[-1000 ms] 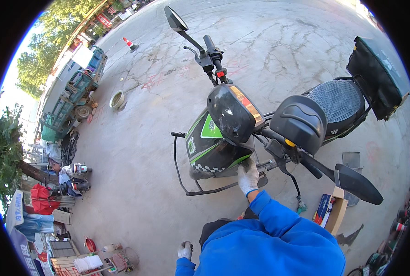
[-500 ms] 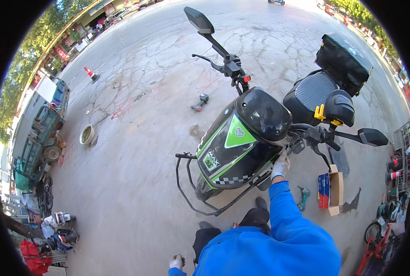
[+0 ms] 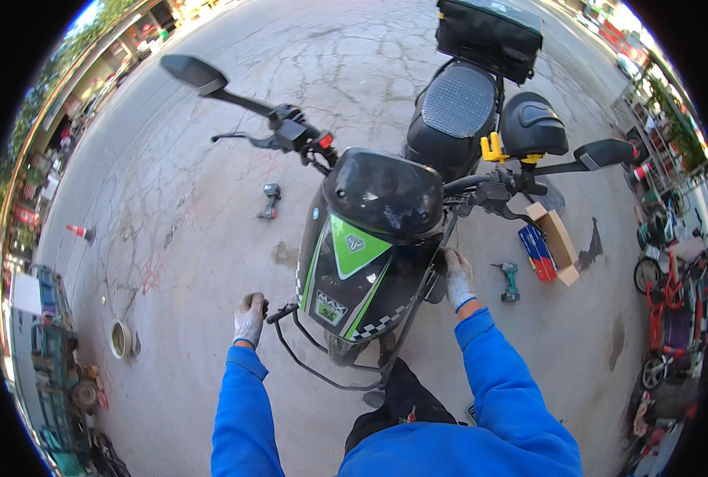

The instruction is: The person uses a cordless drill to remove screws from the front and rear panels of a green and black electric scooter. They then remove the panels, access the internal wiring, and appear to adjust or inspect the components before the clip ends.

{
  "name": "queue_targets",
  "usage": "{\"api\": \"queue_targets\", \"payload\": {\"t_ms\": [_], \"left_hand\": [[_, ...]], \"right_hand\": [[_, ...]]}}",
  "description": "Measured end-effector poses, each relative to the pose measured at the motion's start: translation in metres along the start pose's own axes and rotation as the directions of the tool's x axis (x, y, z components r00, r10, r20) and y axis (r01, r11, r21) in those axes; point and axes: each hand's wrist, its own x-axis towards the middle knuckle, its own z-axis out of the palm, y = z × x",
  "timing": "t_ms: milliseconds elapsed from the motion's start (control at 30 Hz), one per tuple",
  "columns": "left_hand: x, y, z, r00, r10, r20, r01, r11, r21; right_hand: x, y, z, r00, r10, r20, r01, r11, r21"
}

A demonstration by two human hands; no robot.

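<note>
A black and green electric scooter (image 3: 370, 246) stands facing me on the concrete, with its mirrors (image 3: 193, 71) spread wide. My left hand (image 3: 250, 318), in a grey work glove, is closed around the left end of the black tubular guard bar (image 3: 290, 342) at the scooter's front. My right hand (image 3: 457, 280), also gloved, holds the right edge of the front panel (image 3: 346, 274), just under the handlebar (image 3: 489, 191). Both arms are in blue sleeves. My knee (image 3: 401, 397) is close to the front wheel, which is hidden.
A cordless drill (image 3: 270, 200) lies on the ground to the left, and a green one (image 3: 510, 281) to the right beside an open cardboard box (image 3: 556, 242). A traffic cone (image 3: 79, 232), parked vehicles (image 3: 52, 358) and bicycles (image 3: 672, 318) ring the yard.
My left hand has come up from low near the ground to the guard bar's end. My right hand has stayed on the scooter's side. My view has swung to face the front squarely.
</note>
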Motion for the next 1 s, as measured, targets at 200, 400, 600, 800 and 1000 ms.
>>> {"api": "queue_targets", "payload": {"t_ms": [200, 400, 600, 800, 1000], "left_hand": [[0.088, 0.124, 0.138, 0.933, 0.153, 0.325, -0.091, 0.976, -0.196], [0.295, 0.153, 0.107, 0.948, 0.086, 0.307, 0.036, 0.927, -0.373], [0.25, 0.08, 0.135, 0.875, 0.011, 0.485, 0.052, 0.992, -0.116], [0.266, 0.131, 0.145, 0.762, -0.021, 0.647, 0.266, 0.921, -0.284], [0.286, 0.075, 0.109, 0.415, 0.356, 0.837, -0.907, 0.239, 0.347]], "right_hand": [[0.051, 0.028, -0.082, 0.974, 0.225, -0.036, -0.202, 0.926, 0.32], [0.159, 0.031, -0.216, 0.749, 0.176, -0.638, 0.068, 0.938, 0.339], [0.094, 0.061, 0.013, 0.965, 0.225, -0.138, -0.179, 0.942, 0.285], [0.092, 0.061, -0.121, 0.793, 0.425, -0.436, -0.254, 0.882, 0.398], [0.097, 0.058, 0.04, 0.932, 0.104, -0.346, -0.002, 0.959, 0.284]]}}
